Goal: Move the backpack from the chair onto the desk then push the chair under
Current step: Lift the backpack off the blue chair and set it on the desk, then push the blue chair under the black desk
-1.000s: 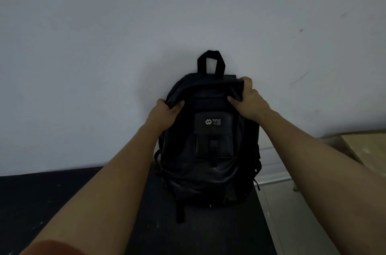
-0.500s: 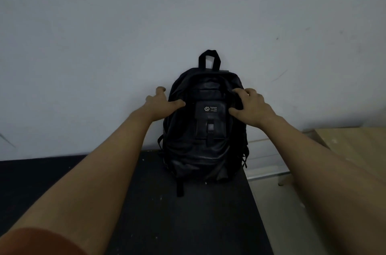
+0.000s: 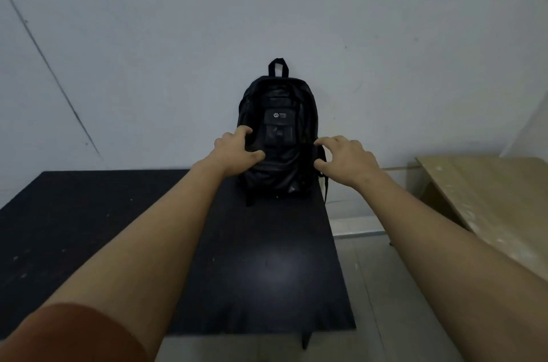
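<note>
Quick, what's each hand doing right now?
Left hand: open, fingers spread against the black backpack, gripping nothing.
Right hand: open, beside the backpack, holding nothing.

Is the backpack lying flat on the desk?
No, the backpack stands upright at the back of the black desk, leaning against the wall with its top loop pointing up.

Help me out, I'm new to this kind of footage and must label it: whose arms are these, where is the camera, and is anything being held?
There is no machine here. A person wears a camera on the head, looking forward and down, so the arms are their own. A black backpack stands upright on a black desk, against the wall. The left hand is open, thumb and fingers touching the bag's front. The right hand is open beside the bag, gripping nothing. A light wooden table stands to the right. No chair shows.
</note>
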The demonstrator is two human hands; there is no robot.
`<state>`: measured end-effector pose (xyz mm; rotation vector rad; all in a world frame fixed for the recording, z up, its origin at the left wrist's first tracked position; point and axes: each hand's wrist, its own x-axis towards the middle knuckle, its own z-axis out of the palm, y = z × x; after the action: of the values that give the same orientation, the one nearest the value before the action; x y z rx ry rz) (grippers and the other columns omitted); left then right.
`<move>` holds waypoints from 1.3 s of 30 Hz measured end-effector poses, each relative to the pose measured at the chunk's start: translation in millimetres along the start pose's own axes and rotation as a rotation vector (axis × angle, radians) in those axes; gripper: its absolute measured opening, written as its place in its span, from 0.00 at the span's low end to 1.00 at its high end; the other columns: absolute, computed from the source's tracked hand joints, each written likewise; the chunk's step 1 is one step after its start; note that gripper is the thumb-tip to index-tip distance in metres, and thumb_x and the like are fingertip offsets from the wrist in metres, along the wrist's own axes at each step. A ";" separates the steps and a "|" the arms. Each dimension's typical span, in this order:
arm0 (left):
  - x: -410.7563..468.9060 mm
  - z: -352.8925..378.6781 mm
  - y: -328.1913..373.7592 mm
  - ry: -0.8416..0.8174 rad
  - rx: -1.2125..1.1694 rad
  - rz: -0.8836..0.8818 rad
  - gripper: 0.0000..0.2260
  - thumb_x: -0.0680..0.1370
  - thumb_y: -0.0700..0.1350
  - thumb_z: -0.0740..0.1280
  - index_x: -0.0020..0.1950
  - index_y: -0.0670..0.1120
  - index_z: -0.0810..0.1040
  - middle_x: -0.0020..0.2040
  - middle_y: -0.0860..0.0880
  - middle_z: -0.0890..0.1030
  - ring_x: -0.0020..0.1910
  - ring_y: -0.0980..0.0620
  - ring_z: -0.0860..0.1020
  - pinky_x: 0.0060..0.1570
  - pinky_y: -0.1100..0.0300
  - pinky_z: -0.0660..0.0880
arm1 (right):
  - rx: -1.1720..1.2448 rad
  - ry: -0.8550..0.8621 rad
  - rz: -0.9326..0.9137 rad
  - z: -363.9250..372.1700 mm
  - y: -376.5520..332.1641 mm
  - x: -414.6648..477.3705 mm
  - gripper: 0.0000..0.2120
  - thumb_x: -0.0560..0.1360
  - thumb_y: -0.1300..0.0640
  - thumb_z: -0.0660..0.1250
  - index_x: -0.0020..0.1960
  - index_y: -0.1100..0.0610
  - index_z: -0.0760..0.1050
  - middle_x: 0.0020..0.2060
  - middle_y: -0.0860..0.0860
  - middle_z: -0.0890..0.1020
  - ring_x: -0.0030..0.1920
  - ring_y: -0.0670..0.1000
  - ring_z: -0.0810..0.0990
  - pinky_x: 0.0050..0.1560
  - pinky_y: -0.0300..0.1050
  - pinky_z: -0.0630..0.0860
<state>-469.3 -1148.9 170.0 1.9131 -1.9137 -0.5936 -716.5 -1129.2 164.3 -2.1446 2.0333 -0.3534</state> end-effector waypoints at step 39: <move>-829.9 -44.9 -144.2 -0.115 -0.075 -0.017 0.26 0.79 0.48 0.68 0.76 0.50 0.63 0.72 0.42 0.70 0.69 0.44 0.72 0.59 0.56 0.70 | 0.145 -0.111 -0.176 33.2 -186.4 -788.6 0.23 0.73 0.48 0.65 0.69 0.46 0.71 0.69 0.50 0.71 0.69 0.57 0.70 0.64 0.58 0.74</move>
<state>-314.8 -319.8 159.8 1.8877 -1.9172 -0.7845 -563.9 -333.0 139.2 -2.2056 1.7109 -0.3831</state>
